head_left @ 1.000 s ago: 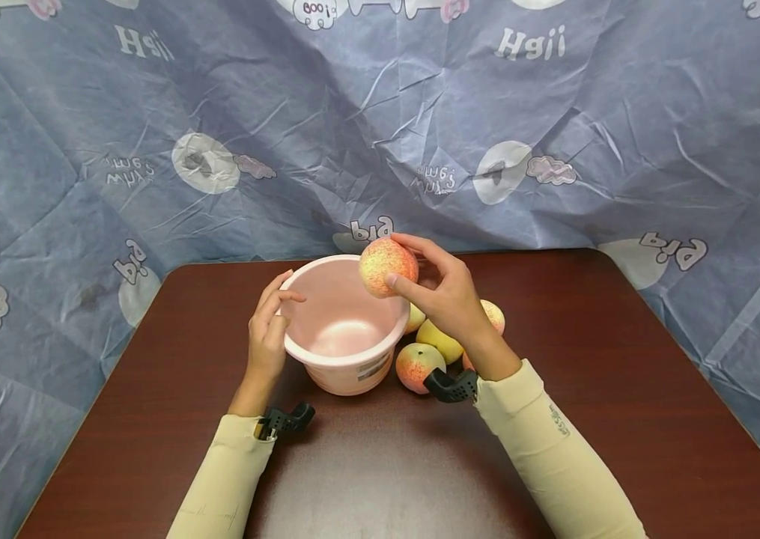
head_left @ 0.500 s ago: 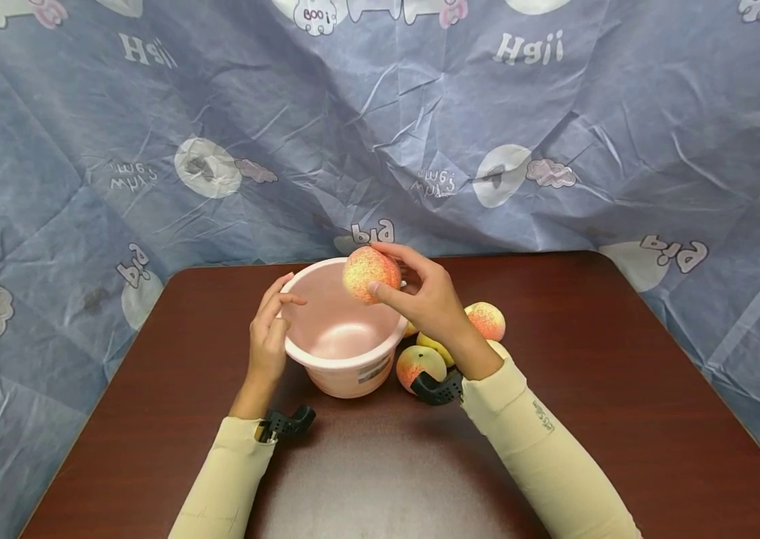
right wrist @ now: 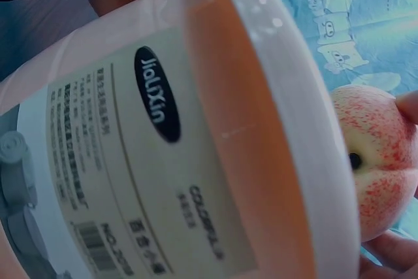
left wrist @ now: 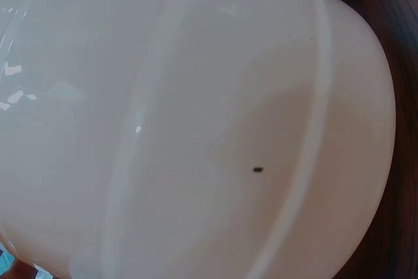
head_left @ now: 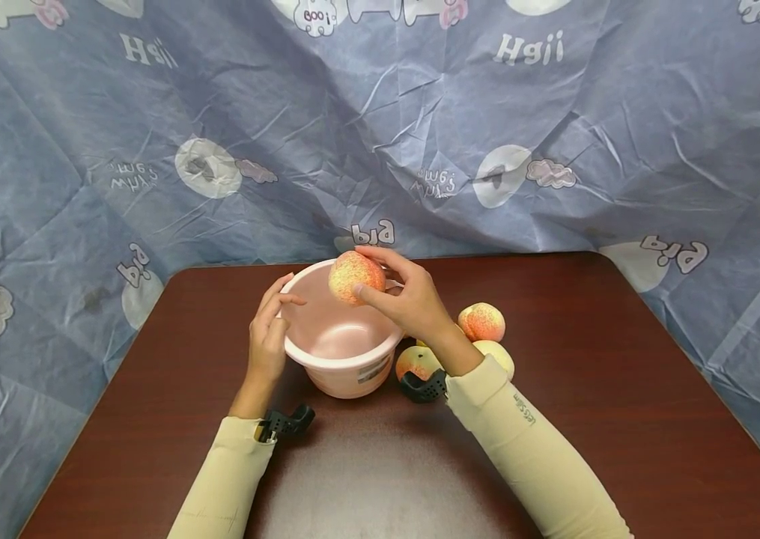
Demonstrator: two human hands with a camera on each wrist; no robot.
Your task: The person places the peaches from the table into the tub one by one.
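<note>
My right hand (head_left: 406, 296) pinches a red-and-yellow peach (head_left: 355, 277) between thumb and fingers, above the opening of a pale pink plastic basin (head_left: 346, 363). In the right wrist view the peach (right wrist: 379, 168) shows a dark stem hole, just beyond the basin's rim (right wrist: 294, 122). At the basin's left side my left hand (head_left: 268, 333) holds the rim, one finger reaching over to the inside. The basin's outer wall (left wrist: 196, 122) fills most of the left wrist view. No fruit shows on the visible part of the basin's floor.
Right of the basin lie a second peach (head_left: 483, 322), a pale yellow fruit (head_left: 497, 355) and a green-and-red fruit (head_left: 416, 361), partly behind my right wrist. All stand on a dark red-brown table (head_left: 588, 389). A blue printed cloth (head_left: 380, 135) hangs behind.
My right hand has carried the peach leftward, from the basin's right rim to over its opening. The left hand and the basin stay in place.
</note>
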